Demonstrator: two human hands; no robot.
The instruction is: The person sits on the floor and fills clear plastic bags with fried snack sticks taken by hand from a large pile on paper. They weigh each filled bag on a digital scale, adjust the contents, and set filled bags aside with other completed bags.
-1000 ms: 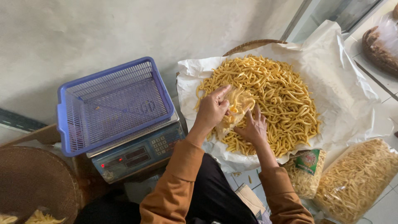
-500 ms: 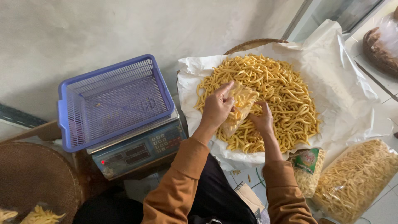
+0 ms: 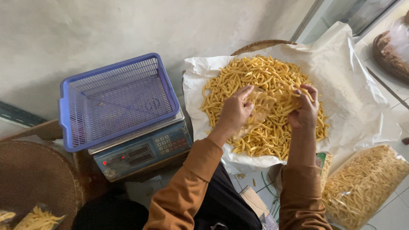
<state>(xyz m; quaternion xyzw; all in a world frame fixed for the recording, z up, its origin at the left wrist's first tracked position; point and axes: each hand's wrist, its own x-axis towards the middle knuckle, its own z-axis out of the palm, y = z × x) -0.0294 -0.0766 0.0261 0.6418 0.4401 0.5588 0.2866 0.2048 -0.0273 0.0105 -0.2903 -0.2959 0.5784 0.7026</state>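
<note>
A heap of yellow stick snacks point(image 3: 255, 74) lies on white paper point(image 3: 345, 72) that lines a round woven tray point(image 3: 260, 44). Above the heap, my left hand point(image 3: 235, 111) and my right hand point(image 3: 304, 107) each pinch one side of a clear plastic bag point(image 3: 263, 105), holding its mouth apart. The bag hangs between them, and a few sticks show through it. Both of my sleeves are brown-orange.
A blue plastic basket point(image 3: 115, 100) sits on a digital scale point(image 3: 147, 153) at the left. A filled clear bag of sticks point(image 3: 366, 183) lies at the lower right. A brown woven tray point(image 3: 34, 179) with small filled bags is at the lower left. Another bag point(image 3: 390, 47) is top right.
My hands rose off the heap and moved apart, and the clear bag now hangs stretched between them. The camera view shifted slightly.
</note>
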